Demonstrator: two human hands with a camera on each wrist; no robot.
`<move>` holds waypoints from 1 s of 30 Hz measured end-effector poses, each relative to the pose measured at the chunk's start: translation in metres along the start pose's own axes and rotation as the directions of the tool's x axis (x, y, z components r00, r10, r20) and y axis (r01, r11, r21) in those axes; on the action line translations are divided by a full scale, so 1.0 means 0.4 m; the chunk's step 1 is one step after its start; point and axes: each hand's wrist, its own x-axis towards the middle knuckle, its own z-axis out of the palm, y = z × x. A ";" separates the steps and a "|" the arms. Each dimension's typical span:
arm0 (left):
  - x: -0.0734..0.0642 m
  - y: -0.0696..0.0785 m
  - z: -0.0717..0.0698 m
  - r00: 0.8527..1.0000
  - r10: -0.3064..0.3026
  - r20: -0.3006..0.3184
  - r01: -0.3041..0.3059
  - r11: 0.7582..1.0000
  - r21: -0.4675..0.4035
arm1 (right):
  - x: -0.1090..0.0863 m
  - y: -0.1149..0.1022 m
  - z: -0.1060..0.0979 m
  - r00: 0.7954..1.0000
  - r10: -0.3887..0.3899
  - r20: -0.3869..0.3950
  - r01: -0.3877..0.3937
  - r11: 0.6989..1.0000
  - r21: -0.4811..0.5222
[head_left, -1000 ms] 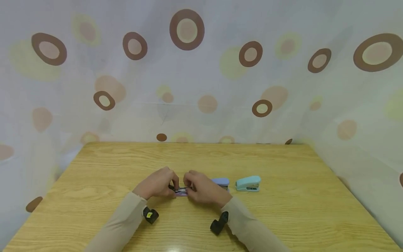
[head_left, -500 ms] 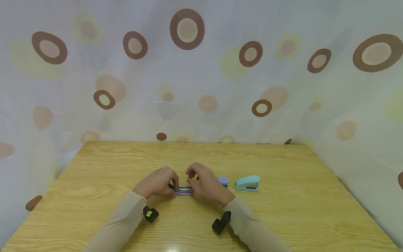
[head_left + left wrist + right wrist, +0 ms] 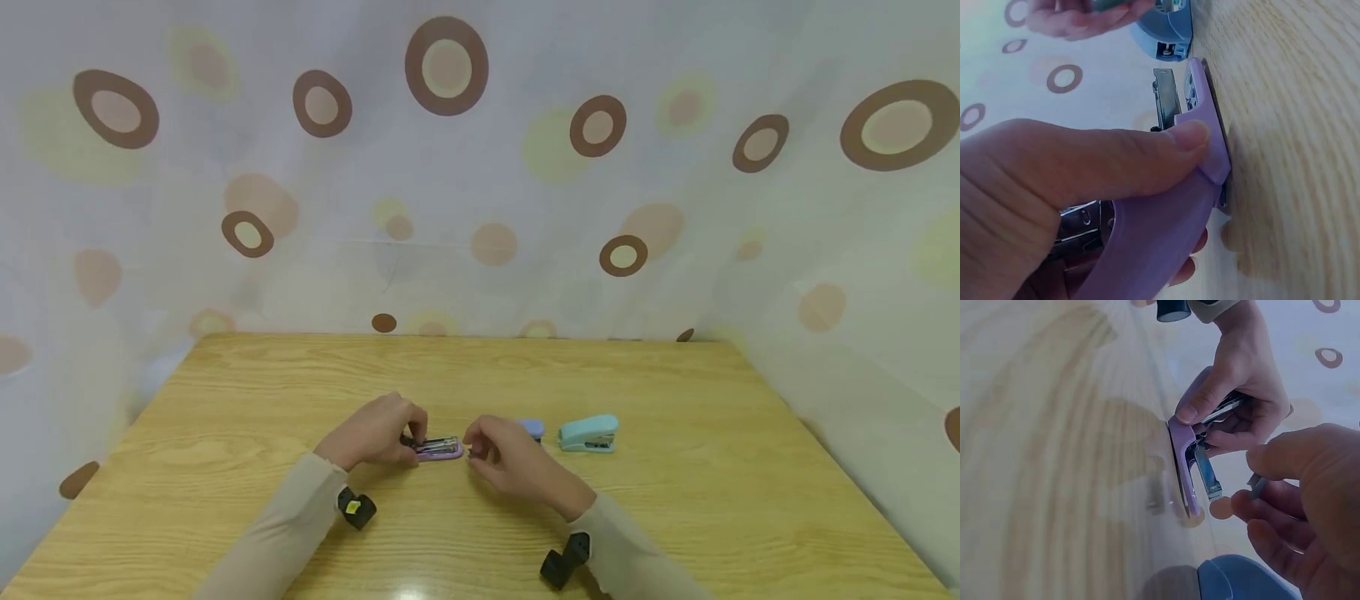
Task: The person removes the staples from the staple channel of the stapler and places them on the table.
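Note:
My left hand [image 3: 378, 433] grips a purple stapler [image 3: 1166, 231] on the table, its thumb pressing on the side near the hinge. The stapler is swung open: its metal magazine [image 3: 1166, 97] stands up from the purple base, and the top cover is folded back under the palm. To the right of the stapler's front end, my right hand [image 3: 517, 458] pinches a small grey strip, seemingly staples [image 3: 1257, 484], between thumb and fingers. A gap separates that strip from the magazine. In the head view the strip is almost wholly hidden by the fingers.
A blue-violet stapler [image 3: 532, 428] stands just behind the right hand, partly covered by it. Farther right is a mint-green stapler [image 3: 588, 433]. The wooden table [image 3: 300, 383] meets a patterned curtain [image 3: 480, 183] at its back and sides.
My right hand rose from the purple stapler, then moved right and down towards the table, away from it, uncovering the stapler's front end. The left hand keeps its grip in place.

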 end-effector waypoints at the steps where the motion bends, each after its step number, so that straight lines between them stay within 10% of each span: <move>1: 0.000 0.000 0.001 1.000 -0.007 0.001 0.007 1.000 0.001 | -0.008 -0.001 -0.003 1.000 0.011 0.016 -0.011 1.000 0.001; 30: 0.000 0.004 -0.001 0.998 -0.059 -0.008 0.060 0.997 0.041 | -0.067 -0.044 0.002 0.924 0.012 0.382 -0.019 1.000 0.015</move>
